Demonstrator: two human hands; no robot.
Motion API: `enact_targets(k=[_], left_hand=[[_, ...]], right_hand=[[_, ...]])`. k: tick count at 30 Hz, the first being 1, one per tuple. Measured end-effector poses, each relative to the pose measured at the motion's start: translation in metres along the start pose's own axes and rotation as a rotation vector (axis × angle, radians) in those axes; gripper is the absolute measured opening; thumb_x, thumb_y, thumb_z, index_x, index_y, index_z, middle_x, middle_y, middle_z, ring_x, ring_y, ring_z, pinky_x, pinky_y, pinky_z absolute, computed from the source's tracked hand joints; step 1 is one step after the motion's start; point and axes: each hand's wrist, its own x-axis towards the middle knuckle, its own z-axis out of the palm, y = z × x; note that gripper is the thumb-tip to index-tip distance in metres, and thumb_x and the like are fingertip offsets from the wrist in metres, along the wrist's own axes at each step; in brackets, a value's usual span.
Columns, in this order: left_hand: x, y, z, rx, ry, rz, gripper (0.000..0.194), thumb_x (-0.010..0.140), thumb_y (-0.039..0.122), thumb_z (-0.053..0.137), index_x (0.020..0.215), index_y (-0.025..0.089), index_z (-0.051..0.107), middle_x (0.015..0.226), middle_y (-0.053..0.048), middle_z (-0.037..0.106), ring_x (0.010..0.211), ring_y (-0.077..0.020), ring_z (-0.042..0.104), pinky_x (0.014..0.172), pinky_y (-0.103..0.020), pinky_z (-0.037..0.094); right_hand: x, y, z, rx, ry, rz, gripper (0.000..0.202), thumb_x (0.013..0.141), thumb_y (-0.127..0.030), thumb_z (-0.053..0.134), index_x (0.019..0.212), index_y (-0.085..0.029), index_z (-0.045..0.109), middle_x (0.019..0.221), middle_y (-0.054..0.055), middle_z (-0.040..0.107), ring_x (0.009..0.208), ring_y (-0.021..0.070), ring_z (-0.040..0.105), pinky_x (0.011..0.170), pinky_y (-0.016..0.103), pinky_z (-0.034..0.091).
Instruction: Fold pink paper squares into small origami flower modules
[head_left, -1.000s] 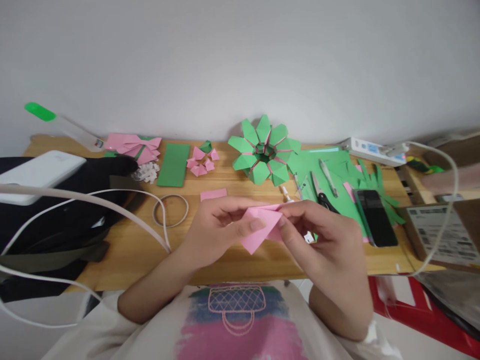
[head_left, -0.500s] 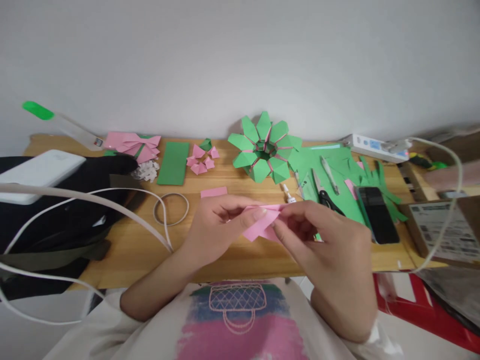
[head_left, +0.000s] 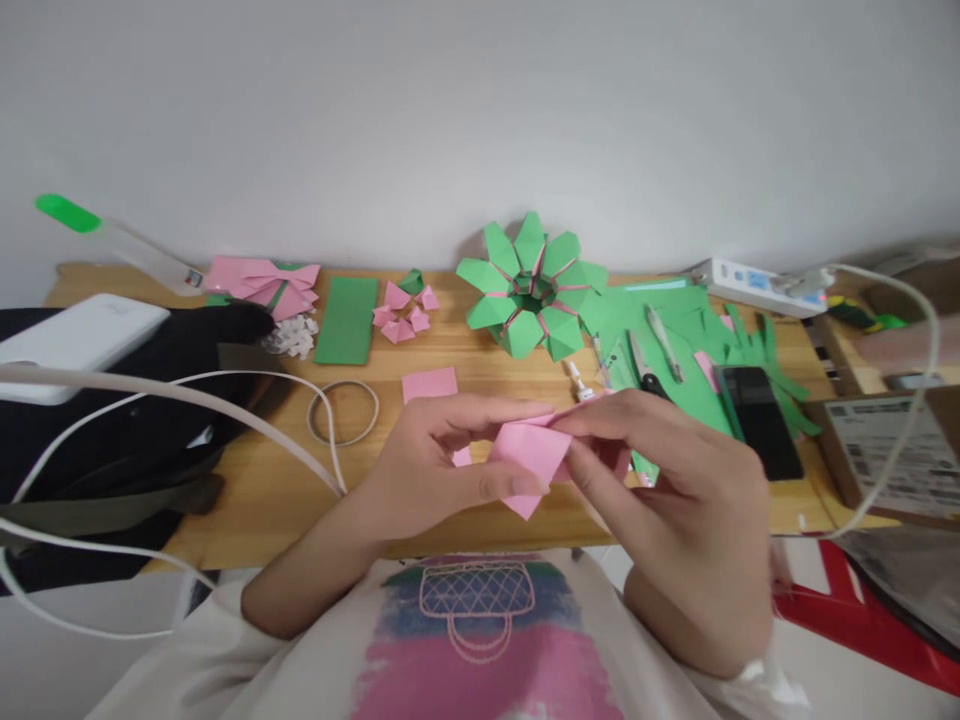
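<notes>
A folded pink paper piece is held between both hands, above the front of the wooden table. My left hand grips it from the left, thumb flat on its face and fingers behind. My right hand pinches its right edge between thumb and fingers. The piece's lower corner points down toward my shirt; its back is hidden. Just beyond the hands lie a pink paper rectangle and a small white glue bottle. Farther back stands a green paper flower form with pink edges between its petals.
Left of centre are a tape ring, green paper, small pink folded pieces and white cables. On the right lie scissors, a pen-like cutter, green scraps, a phone and a power strip.
The pink paper has turned in my hands, so a broader face and a downward corner now show. My left thumb has slid lower on it, and my right hand has shifted slightly right.
</notes>
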Motion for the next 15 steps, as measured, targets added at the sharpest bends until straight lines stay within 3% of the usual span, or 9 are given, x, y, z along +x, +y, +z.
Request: enact_targets(k=[7,15], left_hand=[[-0.0026,0.0068,-0.0013,0.149,0.017,-0.015,0.031,0.08,0.012,0.071,0.1,0.036,0.076,0.094,0.005,0.078,0.082,-0.013,0.073,0.07,-0.02,0.056],[-0.0042,0.0063,-0.0004,0.178,0.067,-0.058,0.016,0.086,0.029,0.066,0.097,0.032,0.078,0.081,0.0,0.077,0.063,-0.0133,0.062,0.051,-0.022,0.045]], right_hand=[[0.0,-0.0017,-0.0031,0.042,-0.01,0.037,0.013,0.083,-0.011,0.065,0.085,-0.023,0.069,0.075,-0.004,0.066,0.058,0.0066,0.055,0.051,0.021,0.046],[0.0018,-0.0091,-0.0053,-0.014,-0.034,0.058,0.014,0.085,-0.014,0.062,0.088,-0.026,0.069,0.078,-0.002,0.068,0.059,0.01,0.059,0.052,0.025,0.048]])
